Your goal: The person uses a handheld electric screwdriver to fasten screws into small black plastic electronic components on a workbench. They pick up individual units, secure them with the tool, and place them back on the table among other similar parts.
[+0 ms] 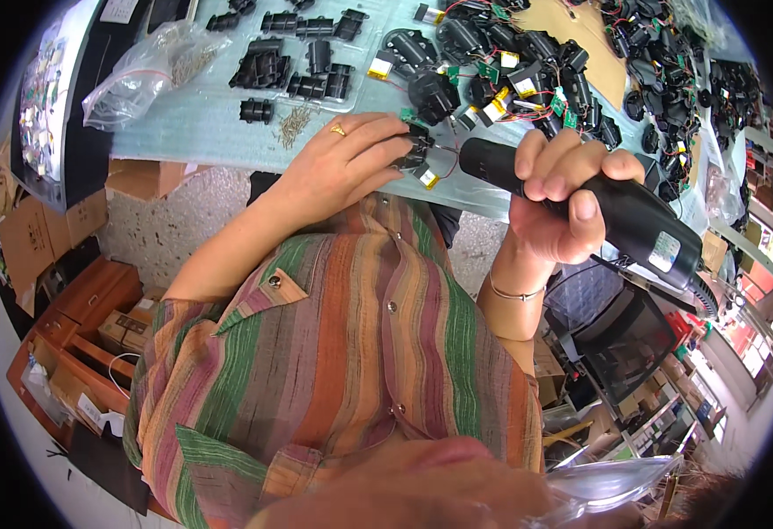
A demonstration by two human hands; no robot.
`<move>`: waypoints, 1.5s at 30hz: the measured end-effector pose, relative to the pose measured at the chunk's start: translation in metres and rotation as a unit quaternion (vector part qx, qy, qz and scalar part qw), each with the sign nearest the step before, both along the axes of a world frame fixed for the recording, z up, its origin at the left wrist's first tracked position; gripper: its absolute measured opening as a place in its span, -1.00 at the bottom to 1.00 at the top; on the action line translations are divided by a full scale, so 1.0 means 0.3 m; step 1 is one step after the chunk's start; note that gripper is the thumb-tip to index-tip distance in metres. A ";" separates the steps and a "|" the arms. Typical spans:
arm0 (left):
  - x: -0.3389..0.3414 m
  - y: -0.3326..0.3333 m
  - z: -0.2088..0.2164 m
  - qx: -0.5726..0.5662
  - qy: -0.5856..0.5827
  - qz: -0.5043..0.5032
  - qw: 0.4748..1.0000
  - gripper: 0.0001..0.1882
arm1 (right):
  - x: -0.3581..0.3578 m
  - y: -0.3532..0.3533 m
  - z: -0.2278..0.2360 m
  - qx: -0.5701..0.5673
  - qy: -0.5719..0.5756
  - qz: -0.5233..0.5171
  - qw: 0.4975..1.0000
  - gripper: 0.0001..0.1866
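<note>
At the table's near edge, my left hand point(338, 163) is closed on a small black plastic housing point(417, 148), pressing it against the tabletop. A green circuit board shows at its top, and a silver and yellow battery point(426, 178) hangs from it on thin wires. My right hand point(572, 189) is wrapped round a black electric screwdriver point(651, 225), with a cord leaving its rear end. The screwdriver lies nearly level, its front end toward the housing but apart from it. A small pile of screws point(295, 125) lies beyond my left hand.
Black cylindrical parts point(263, 69) lie at the far left, beside a clear bag of screws point(175, 66). Wired black assemblies with batteries point(510, 75) crowd the far right. Behind my right arm stands a mesh-backed chair point(624, 339); a wooden drawer unit point(78, 304) is at left.
</note>
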State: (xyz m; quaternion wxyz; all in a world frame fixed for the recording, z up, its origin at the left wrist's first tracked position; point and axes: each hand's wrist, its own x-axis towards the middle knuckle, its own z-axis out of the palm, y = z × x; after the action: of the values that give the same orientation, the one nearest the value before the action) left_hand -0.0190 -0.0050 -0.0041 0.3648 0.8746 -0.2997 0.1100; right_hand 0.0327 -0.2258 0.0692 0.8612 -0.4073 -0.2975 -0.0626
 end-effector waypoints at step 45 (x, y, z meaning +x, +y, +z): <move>-0.020 0.029 -0.051 -0.002 -0.116 0.008 0.993 -0.75 | 0.017 0.196 -0.053 -0.184 0.017 -0.029 0.982 -0.65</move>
State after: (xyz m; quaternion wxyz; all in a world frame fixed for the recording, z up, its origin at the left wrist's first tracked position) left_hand -0.0252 0.0036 -0.0195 0.3290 0.8574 -0.3328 0.2141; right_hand 0.0378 -0.1669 0.0533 0.7745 -0.5682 -0.2771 -0.0251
